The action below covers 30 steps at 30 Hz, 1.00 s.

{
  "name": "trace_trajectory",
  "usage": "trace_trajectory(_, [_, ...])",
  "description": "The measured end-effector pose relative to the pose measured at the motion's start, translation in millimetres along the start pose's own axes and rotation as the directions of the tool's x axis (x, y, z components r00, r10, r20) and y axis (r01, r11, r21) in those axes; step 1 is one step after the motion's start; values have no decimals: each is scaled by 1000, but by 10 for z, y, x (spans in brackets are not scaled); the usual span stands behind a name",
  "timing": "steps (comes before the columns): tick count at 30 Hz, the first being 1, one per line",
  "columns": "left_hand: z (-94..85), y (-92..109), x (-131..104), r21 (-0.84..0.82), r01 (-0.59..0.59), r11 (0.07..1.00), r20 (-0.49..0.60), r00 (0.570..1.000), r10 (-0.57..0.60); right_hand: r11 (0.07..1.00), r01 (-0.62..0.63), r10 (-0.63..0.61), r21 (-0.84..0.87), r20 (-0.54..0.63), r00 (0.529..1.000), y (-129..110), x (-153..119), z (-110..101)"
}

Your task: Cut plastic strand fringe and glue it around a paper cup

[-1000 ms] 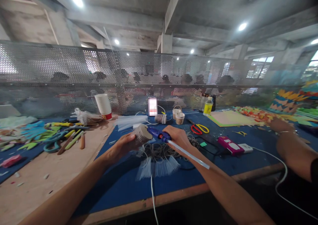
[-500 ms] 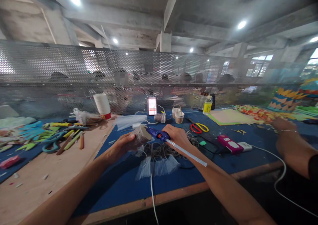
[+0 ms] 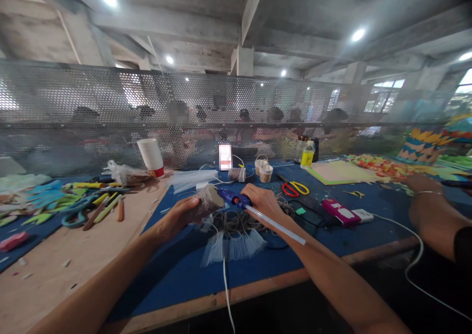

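My left hand (image 3: 180, 215) is closed round a paper cup (image 3: 208, 204) wrapped in greyish cord, tilted so that its flat end faces right. In my right hand (image 3: 263, 199) is a blue glue gun (image 3: 232, 198), its nozzle at the rim of the cup. A long clear glue stick (image 3: 276, 224) sticks out of the gun's back, above my right forearm. Below both hands lie a tangle of grey cord (image 3: 238, 223) and a fan of thin clear glue sticks (image 3: 236, 248) on the blue table mat. My right fingers wrap the gun's handle, partly hidden.
Behind stand a spool of cord (image 3: 237, 175), two small baskets (image 3: 265, 173), a phone (image 3: 224, 157) and stacked paper cups (image 3: 150, 157). Scissors (image 3: 296, 188) and a magenta box (image 3: 341, 212) lie right; tools (image 3: 79, 210) lie left. Another person's arm (image 3: 435, 206) reaches in at right.
Both hands hold nearly the same place, with the glue gun's nozzle still at the cup. The cup has shifted very slightly left. The other person's hand at right has moved a little.
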<state>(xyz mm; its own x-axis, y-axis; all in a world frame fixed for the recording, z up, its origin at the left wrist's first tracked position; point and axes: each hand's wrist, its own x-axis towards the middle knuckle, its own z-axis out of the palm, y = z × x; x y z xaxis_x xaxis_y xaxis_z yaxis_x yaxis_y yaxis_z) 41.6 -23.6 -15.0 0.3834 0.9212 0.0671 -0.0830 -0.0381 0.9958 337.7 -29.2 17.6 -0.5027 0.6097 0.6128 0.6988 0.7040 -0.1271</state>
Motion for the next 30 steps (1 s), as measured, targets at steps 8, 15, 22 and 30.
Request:
trace_trajectory(8, [108,126,-49,-32,1,999,5,1000,-1,1000,10,-10,-25,4,1000,23,-1,28])
trace_trajectory(15, [92,153,-60,-8,-14,1000,-24,1000,14,999,-21,23,-37,61,998,-14,7,-23])
trace_trajectory(22, [86,175,-56,63,-36,997,-56,998,40,998,-32,38,-58,103,994,-36,8,-52])
trace_trajectory(30, [76,210,-60,158,-62,985,-67,995,74,997,-48,55,-59,129,990,-38,18,-53])
